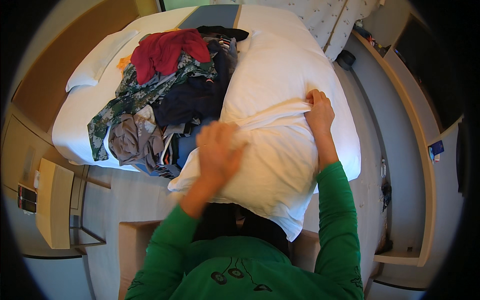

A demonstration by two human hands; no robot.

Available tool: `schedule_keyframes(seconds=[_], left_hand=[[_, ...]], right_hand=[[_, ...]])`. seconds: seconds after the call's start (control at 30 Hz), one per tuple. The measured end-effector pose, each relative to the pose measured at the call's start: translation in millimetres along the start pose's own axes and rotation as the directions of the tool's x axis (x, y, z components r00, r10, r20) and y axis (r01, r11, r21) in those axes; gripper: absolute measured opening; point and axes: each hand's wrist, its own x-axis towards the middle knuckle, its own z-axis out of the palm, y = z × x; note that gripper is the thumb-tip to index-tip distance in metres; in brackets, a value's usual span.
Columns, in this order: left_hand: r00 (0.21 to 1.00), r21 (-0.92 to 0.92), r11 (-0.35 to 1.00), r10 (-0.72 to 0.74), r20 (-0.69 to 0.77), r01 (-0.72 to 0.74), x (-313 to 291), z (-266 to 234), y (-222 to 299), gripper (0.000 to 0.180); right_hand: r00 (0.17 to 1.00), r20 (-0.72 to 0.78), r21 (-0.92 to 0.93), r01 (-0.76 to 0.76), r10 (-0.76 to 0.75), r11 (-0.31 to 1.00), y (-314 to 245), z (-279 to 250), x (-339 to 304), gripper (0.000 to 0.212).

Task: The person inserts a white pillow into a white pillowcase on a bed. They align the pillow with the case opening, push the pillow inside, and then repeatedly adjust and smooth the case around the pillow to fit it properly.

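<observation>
In the head view, a person in a green long-sleeved top sits at the near side of a bed (66, 146), with a white pillow (270, 172) across the lap. The pillow lies between the forearms, its far edge against a thick white quilt (287, 62) on the bed; one corner points left, and another hangs down near the right knee. The right hand (320, 114) pinches a gathered fold of white cloth at the pillow's far right edge between thumb and fingertips, pulling a crease that runs leftward across the top. The left hand (218, 152) is over the pillow's left part, blurred, with its thumb apart from the fingers; I cannot tell whether it grips the cloth or only passes over it.

Left of the quilt lies a heap of clothes: a red garment (167, 52) on top, a camouflage garment (137, 92) partly under it, a dark navy garment (187, 105) toward the quilt, and a crumpled grey-brown garment (131, 140) at the near end. A second white pillow (98, 61) lies beyond the heap, near the wooden headboard (60, 57). A blue band (210, 16) crosses the bed's far end. A small wooden cabinet (54, 200) stands at the left, and a long shelf (407, 102) with a pale wooden edge curves along the right wall below a dark screen (415, 65).
</observation>
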Motion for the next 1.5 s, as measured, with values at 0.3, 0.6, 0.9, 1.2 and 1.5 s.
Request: schedule_keyframes(seconds=[0.3, 0.6, 0.9, 1.2, 1.5], left_hand=[[0.844, -0.4, 0.851, -0.088, 0.529, 0.34, 35, 13, -76, 0.055], [0.771, -0.391, 0.861, -0.002, 0.637, 0.325, 54, 18, -71, 0.052], [0.735, -0.461, 0.807, 0.051, 0.677, 0.369, 55, 18, -73, 0.045], [0.6, -0.649, 0.342, 0.251, 0.76, 0.679, 51, 12, -84, 0.049], [0.594, -0.682, 0.438, 0.339, 0.729, 0.586, 36, 10, -51, 0.066]], right_hand=[[0.863, -0.074, 0.058, 0.504, -0.5, 0.862, -89, -74, -68, 0.056], [0.464, -0.11, 0.395, 0.832, -0.879, 0.389, -255, -23, -231, 0.044], [0.514, 0.258, 0.17, 0.81, -0.818, 0.562, -242, 11, -208, 0.028], [0.596, 0.109, 0.197, 0.772, -0.796, 0.605, -204, -83, -187, 0.048], [0.499, 0.175, 0.095, 0.849, -0.849, 0.519, -182, -68, -178, 0.015]])
